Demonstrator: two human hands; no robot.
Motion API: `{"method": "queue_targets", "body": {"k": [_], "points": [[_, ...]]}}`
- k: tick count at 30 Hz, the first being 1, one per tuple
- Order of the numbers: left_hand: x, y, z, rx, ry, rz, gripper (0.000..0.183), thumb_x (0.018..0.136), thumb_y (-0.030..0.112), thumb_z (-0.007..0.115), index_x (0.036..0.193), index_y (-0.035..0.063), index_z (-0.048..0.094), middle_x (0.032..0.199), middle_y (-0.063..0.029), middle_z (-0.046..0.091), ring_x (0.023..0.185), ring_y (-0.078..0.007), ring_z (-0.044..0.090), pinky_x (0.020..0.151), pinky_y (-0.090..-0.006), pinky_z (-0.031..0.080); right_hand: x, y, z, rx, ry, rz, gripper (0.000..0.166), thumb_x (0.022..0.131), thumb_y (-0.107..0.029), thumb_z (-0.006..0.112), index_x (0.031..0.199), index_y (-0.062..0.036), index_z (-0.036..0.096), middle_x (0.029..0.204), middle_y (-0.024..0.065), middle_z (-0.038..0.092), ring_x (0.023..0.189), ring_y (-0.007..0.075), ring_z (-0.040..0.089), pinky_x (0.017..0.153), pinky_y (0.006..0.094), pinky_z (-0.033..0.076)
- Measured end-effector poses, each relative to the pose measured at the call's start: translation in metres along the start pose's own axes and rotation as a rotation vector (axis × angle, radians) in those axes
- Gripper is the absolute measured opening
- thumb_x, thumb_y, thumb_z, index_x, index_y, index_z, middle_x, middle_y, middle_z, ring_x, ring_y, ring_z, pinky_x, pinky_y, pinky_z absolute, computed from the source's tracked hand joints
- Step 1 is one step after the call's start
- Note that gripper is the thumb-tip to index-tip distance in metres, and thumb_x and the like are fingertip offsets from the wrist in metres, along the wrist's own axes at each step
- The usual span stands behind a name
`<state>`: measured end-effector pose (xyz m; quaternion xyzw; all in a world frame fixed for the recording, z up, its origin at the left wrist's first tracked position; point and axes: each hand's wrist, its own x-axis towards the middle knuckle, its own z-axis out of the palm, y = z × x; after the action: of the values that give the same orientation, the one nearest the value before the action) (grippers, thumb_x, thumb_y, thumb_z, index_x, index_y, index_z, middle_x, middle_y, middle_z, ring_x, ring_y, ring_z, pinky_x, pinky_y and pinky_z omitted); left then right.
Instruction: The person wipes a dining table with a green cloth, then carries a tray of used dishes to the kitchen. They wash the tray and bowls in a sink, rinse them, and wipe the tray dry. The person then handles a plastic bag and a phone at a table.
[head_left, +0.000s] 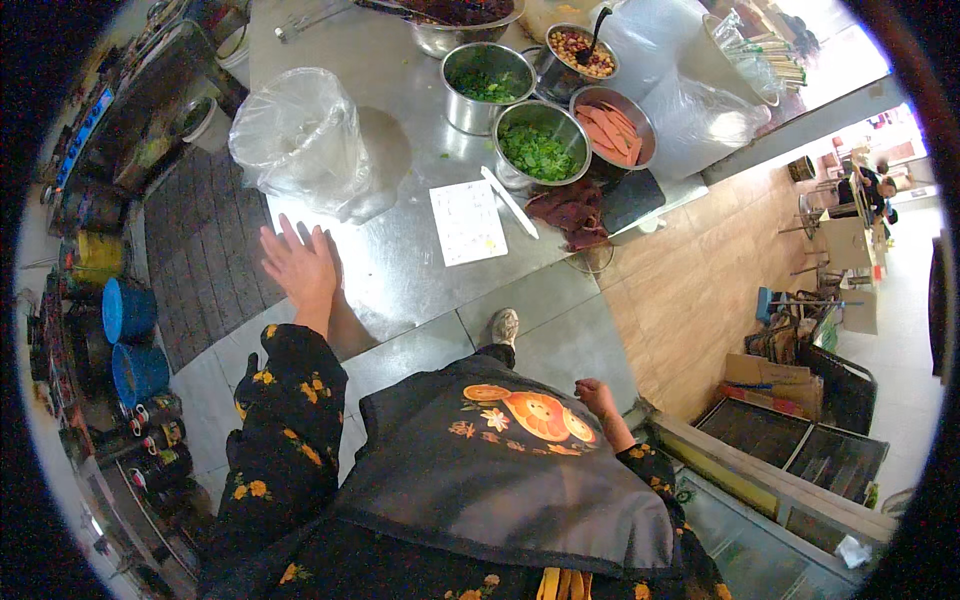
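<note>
My left hand (301, 268) is spread at the left edge of the stainless steel table (382, 281), fingers apart and holding nothing. Just beyond its fingertips stands a container lined with a clear plastic bag (300, 139). My right hand (596, 397) hangs beside the dark apron, fingers curled; nothing shows in it, but its palm is hidden. A sheet of paper with writing (469, 223) lies on the table, a white pen (510, 202) at its right edge. Steel pots hold chopped greens (541, 152), darker greens (484, 86), pink slices (609, 133) and nuts or beans (581, 54) with a black ladle.
A dark red cloth (574, 214) lies by a black flat object (632, 201) at the table's right corner. Blue buckets (129, 311) stand at left beside a dark slatted floor mat (206, 247). A glass-topped cabinet (742, 540) is at lower right. People sit far right.
</note>
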<state>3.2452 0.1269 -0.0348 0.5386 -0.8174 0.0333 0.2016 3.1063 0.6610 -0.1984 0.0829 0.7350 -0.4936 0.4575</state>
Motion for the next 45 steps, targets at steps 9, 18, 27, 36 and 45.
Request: {"method": "queue_targets", "body": {"k": [9,18,27,36,45], "points": [[-0.001,-0.002,0.005,-0.009,0.044,-0.010,0.058,0.083,0.041,0.039,0.129,0.0086,0.024,0.130,-0.0231,0.021,0.122,-0.0346,0.019,0.097,-0.0496,0.017,-0.006,-0.047,-0.005,-0.228,-0.015,-0.093,0.015,0.080,-0.013,0.050,0.083,-0.0002,0.058,0.070,0.0030,0.057,0.058,0.0109,0.051,0.050,0.0221,0.041],[0.001,-0.001,0.009,0.013,0.043,-0.004,0.055,0.082,0.040,0.041,0.127,0.0113,0.030,0.127,-0.0211,0.030,0.121,-0.0347,0.023,0.096,-0.0497,0.018,0.024,-0.008,-0.057,-0.550,-0.062,-0.389,0.013,0.077,-0.013,0.054,0.079,-0.0005,0.056,0.064,0.0024,0.054,0.055,0.0096,0.049,0.049,0.0236,0.040],[0.000,-0.002,0.004,0.004,0.034,-0.055,0.056,0.081,0.040,0.042,0.128,0.0121,0.027,0.126,-0.0215,0.030,0.121,-0.0348,0.023,0.096,-0.0511,0.018,0.006,-0.045,-0.035,-0.180,0.003,-0.037,0.020,0.076,-0.017,0.058,0.086,-0.0005,0.057,0.067,0.0041,0.056,0.055,0.0117,0.049,0.050,0.0250,0.041],[0.002,-0.001,0.004,0.000,-0.003,-0.059,0.058,0.081,0.039,0.044,0.128,0.0109,0.026,0.125,-0.0174,0.033,0.120,-0.0336,0.024,0.095,-0.0527,0.018,0.005,-0.035,-0.037,-0.500,-0.047,-0.198,0.021,0.080,-0.015,0.049,0.089,0.0018,0.057,0.072,0.0054,0.057,0.061,0.0115,0.052,0.053,0.0235,0.043],[0.000,-0.001,0.004,0.029,0.017,-0.044,0.058,0.081,0.040,0.043,0.128,0.0104,0.026,0.126,-0.0183,0.031,0.121,-0.0337,0.023,0.095,-0.0513,0.019,0.005,-0.030,-0.030,-0.306,-0.047,-0.146,0.021,0.080,-0.016,0.051,0.091,0.0014,0.056,0.071,0.0049,0.057,0.061,0.0120,0.052,0.053,0.0235,0.043]]}}
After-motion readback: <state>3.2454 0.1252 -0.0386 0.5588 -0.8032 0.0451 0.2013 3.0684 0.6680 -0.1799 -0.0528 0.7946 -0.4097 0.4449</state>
